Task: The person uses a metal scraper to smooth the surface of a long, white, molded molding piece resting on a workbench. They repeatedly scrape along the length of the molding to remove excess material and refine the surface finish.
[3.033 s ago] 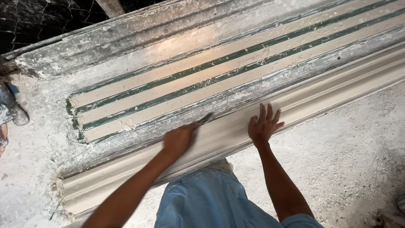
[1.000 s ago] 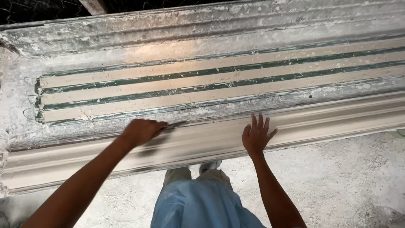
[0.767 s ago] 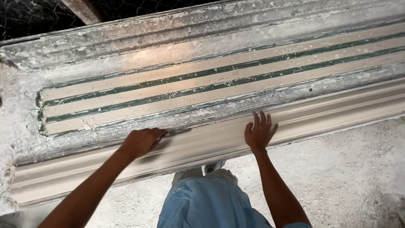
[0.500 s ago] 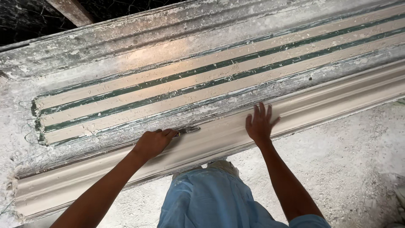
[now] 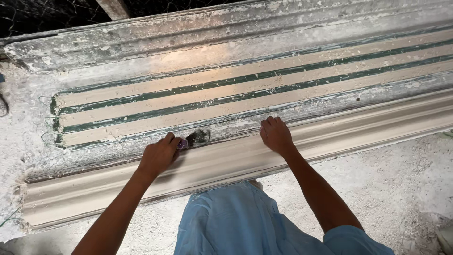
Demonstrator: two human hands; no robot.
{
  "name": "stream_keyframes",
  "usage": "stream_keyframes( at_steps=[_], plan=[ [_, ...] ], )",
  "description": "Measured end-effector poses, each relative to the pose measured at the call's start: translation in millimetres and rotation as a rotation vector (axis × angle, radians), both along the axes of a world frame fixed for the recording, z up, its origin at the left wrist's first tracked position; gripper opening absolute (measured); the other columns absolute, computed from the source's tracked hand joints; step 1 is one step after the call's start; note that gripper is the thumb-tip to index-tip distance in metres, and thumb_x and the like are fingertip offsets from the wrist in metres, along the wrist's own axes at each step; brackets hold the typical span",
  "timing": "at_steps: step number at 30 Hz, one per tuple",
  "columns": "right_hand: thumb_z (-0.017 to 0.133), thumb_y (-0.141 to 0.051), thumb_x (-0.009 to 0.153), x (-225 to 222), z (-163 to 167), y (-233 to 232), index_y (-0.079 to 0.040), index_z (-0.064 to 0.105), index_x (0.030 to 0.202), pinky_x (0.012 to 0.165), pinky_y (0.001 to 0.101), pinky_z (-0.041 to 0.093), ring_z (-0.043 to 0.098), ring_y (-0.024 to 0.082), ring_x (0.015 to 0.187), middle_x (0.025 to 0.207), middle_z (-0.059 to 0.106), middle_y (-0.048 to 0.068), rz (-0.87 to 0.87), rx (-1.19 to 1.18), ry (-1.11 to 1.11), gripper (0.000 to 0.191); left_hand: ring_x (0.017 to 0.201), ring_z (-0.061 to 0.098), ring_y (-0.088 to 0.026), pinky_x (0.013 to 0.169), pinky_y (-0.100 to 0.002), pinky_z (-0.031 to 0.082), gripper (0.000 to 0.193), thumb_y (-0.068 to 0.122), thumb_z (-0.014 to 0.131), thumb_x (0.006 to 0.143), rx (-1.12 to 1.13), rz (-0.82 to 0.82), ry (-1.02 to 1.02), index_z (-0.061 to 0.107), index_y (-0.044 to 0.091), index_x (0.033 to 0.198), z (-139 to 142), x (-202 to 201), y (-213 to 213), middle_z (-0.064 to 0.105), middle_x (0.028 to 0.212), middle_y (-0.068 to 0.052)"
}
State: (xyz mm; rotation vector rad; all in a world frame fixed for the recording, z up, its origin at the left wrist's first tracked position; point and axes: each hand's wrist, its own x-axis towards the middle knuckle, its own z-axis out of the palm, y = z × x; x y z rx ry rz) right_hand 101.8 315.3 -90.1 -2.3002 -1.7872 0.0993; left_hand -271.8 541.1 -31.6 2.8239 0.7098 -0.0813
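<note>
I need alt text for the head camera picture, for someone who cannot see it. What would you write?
Seen from above, a person's left hand holds a small brush against a long pale plaster moulding, while the right hand rests on it. Behind lies a dusty workbench with cream and green strips.

Matt, smooth plaster moulding (image 5: 245, 160); rough, crusted bench top (image 5: 141, 56) with worn green-painted strips (image 5: 245, 89); bristly brush (image 5: 196, 138)
</note>
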Motion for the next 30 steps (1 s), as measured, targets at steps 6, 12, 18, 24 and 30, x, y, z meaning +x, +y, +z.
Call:
stream_keyframes(
  at_steps=[6,12,18,24,30],
  plan=[
    [0.064,-0.017,0.090,-11.8,-1.9,-3.6,-0.004,0.067,0.109,0.086,0.0496,0.049,0.058,0.035,0.098,0.107,0.062,0.016,-0.016,0.147,-0.037,0.023,0.090,0.073,-0.025,0.065,-0.040,0.062,0.041,0.014,0.065,0.092,0.161,-0.163,0.105,0.063,0.022,0.132,-3.6,28.9,33.5,0.069,0.107,-0.003],
    [0.063,-0.016,0.093,-18.9,-4.3,-15.2,-0.007,0.067,0.122,0.100,0.0551,0.045,0.056,0.035,0.109,0.116,0.061,0.014,-0.015,0.207,-0.012,0.030,0.091,0.074,-0.027,0.075,-0.046,0.059,0.032,0.036,0.071,0.088,-0.074,-0.331,0.197,0.068,0.027,0.119,-6.1,78.4,79.9,0.074,0.107,0.002],
    [0.062,-0.016,0.089,-31.4,-5.0,-11.5,-0.008,0.069,0.117,0.105,0.0622,0.039,0.057,0.033,0.117,0.120,0.061,0.011,0.052,0.220,-0.081,0.029,0.095,0.075,-0.026,0.080,-0.047,0.059,0.048,0.052,0.076,0.083,-0.332,-0.285,0.225,0.068,0.030,0.125,-20.1,101.4,72.2,0.077,0.105,0.000],
    [0.061,-0.013,0.096,-21.1,-11.0,2.4,-0.004,0.068,0.115,0.103,0.0517,0.046,0.058,0.036,0.114,0.118,0.062,0.016,0.029,0.175,0.128,0.022,0.093,0.073,-0.034,0.078,-0.050,0.058,0.042,0.047,0.072,0.086,-0.403,-0.316,0.051,0.071,0.024,0.121,-19.4,116.6,11.2,0.077,0.106,-0.007],
    [0.060,-0.009,0.094,-18.9,-10.9,-5.1,-0.004,0.068,0.118,0.103,0.0529,0.045,0.058,0.037,0.115,0.119,0.063,0.015,0.018,0.129,0.153,0.025,0.086,0.073,-0.033,0.071,-0.050,0.059,0.032,0.042,0.057,0.101,-0.266,-0.141,0.181,0.065,0.023,0.125,20.2,69.6,38.3,0.076,0.105,-0.008]
  ],
)
